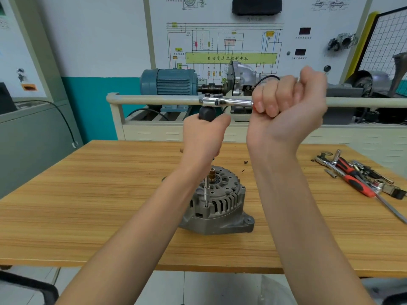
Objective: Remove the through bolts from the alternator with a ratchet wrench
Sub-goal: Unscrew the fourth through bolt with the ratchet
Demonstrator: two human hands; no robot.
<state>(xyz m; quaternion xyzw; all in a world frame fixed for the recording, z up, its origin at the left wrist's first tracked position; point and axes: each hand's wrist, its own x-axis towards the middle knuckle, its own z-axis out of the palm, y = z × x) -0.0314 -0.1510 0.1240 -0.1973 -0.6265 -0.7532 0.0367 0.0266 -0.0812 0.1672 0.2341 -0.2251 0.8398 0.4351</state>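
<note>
Heavy, rigid alternator (217, 203) (likely steady unclamped); right hand (288, 102) fisted round ratchet (224, 101) handle, left hand (204, 134) gripping driver (206, 114).

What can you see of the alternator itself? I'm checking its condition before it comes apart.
The alternator is a grey, cast-metal-looking housing standing on the wooden table, shaft end up. Slotted vents ring its domed top, a brass-coloured shaft tip pokes from the centre, and a mounting ear with a hole juts out at lower right. A slim extension bar drops from the ratchet wrench held above and meets the housing near its left rim. Neither hand touches the body.
</note>
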